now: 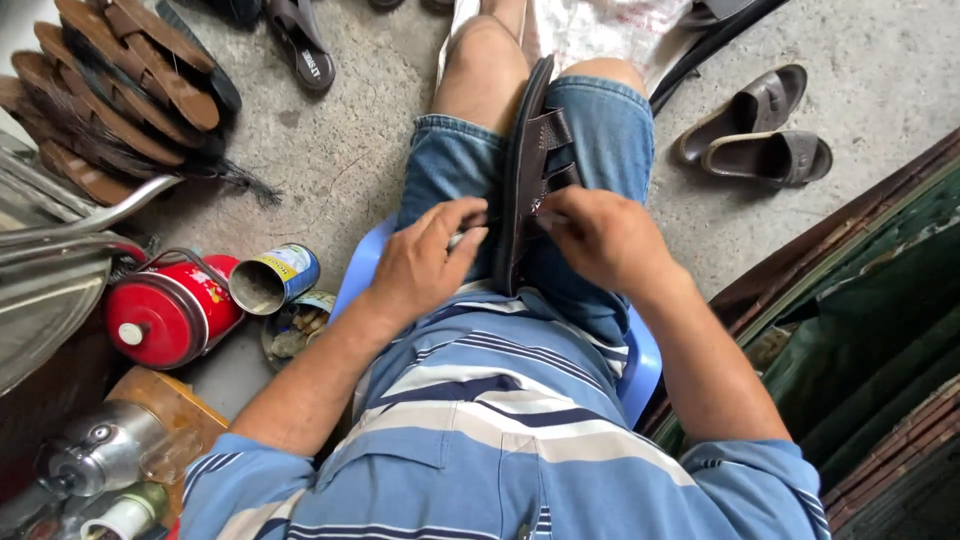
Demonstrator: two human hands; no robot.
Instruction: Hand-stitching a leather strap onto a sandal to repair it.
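The brown sandal (pixel 530 170) stands wedged on edge between the knees. The left hand (pixel 425 262) pinches something thin against it; the right hand (pixel 600 235) grips its strap. Looks like stitching; next needs a steady pull.

Bare grey concrete floor (pixel 350 150) lies open left of the knees, up to a heap of brown shoe soles (pixel 110 90). Left side crowded: red round metal canister (pixel 165 315), open tin can (pixel 275 278) just beside it, curved steel sheet (pixel 50 290) behind. Right side hemmed by a dark green wooden-framed panel (pixel 870 300). A pair of brown slide sandals (pixel 760 130) sits on open floor ahead-right.
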